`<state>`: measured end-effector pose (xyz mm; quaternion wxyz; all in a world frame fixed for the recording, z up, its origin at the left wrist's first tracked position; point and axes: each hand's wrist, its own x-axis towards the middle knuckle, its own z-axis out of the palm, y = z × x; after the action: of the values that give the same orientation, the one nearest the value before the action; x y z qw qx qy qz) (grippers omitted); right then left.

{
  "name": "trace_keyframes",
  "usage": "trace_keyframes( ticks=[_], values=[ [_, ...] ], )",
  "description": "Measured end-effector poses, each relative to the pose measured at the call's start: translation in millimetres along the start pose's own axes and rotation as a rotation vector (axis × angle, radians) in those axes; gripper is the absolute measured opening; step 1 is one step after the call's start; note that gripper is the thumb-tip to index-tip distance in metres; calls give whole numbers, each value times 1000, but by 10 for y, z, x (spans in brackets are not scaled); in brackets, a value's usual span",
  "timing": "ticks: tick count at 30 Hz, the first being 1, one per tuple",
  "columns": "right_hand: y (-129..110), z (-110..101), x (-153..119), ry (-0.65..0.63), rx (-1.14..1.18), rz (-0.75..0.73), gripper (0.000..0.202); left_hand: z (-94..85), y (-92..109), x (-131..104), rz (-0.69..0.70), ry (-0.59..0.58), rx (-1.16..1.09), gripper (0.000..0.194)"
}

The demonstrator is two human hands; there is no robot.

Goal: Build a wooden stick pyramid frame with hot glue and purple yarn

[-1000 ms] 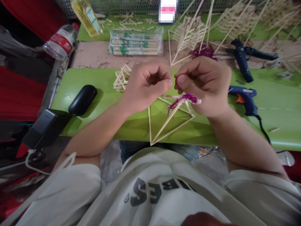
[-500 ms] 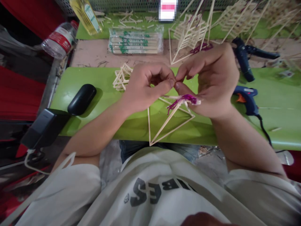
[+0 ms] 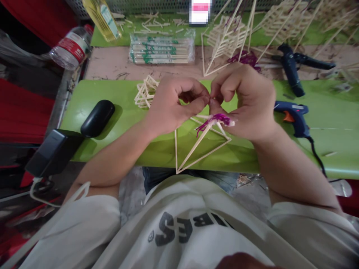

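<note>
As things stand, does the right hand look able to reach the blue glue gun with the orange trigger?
Probably yes: the glue gun lies on the green tabletop close beside the right hand, with nothing visible between, though that hand is pinched near the left hand.

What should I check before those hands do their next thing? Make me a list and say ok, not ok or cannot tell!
1. Left hand and right hand close together: ok.
2. Something pinched in the fingers: cannot tell, too small to see.
3. Purple thread at the top of the stick frame: ok.
4. Stick frame wholly on the green tabletop: cannot tell, its near corner reaches the edge.
5. Blue glue gun off: not ok, its red light seems lit.
</note>
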<state>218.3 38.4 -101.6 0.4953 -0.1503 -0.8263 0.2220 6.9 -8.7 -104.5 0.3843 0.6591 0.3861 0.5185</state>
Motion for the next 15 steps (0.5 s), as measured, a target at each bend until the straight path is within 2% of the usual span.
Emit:
trace_keyframes(
  ticks=[8,15],
  values=[
    [-7,-2,27,12,-35,-69,39,6,-20,12,-12,-8,-66,34],
    [-117,-2,45,17,-92,-16,43,-23,-14,26,-28,-29,-143,32]
  ],
)
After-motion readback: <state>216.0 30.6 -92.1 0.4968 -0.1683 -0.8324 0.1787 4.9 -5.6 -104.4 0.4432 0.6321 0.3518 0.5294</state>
